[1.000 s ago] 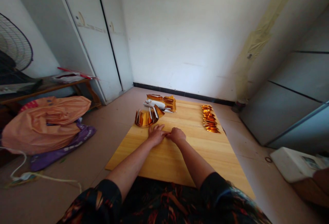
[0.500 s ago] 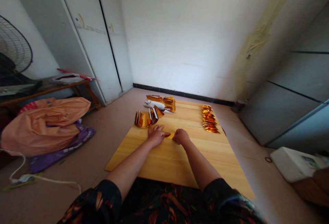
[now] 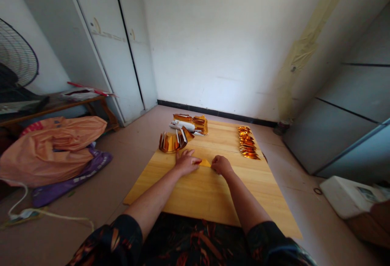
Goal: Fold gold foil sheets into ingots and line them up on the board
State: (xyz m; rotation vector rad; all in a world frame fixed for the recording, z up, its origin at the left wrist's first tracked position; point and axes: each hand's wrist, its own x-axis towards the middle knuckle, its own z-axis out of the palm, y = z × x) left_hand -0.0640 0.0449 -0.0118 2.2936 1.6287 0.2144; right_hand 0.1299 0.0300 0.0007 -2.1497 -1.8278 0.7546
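A small yellow-gold folded paper [image 3: 205, 163] lies flat on the wooden board [image 3: 210, 192]. My left hand [image 3: 185, 162] rests on its left end with fingers stretched flat. My right hand [image 3: 221, 164] is closed, with its fingertips pressed on the paper's right end. Just beyond my left hand sits a curled bundle of gold foil sheets [image 3: 173, 140].
A row of folded gold pieces [image 3: 248, 142] lies at the board's far right. More gold and white paper packs [image 3: 190, 123] sit at the far edge. Orange and purple bags [image 3: 55, 148] lie on the floor to the left, a white box [image 3: 350, 195] to the right.
My right hand has slid to the right, away from my left hand. The yellow-gold paper between them now shows. My left hand has stayed in place.
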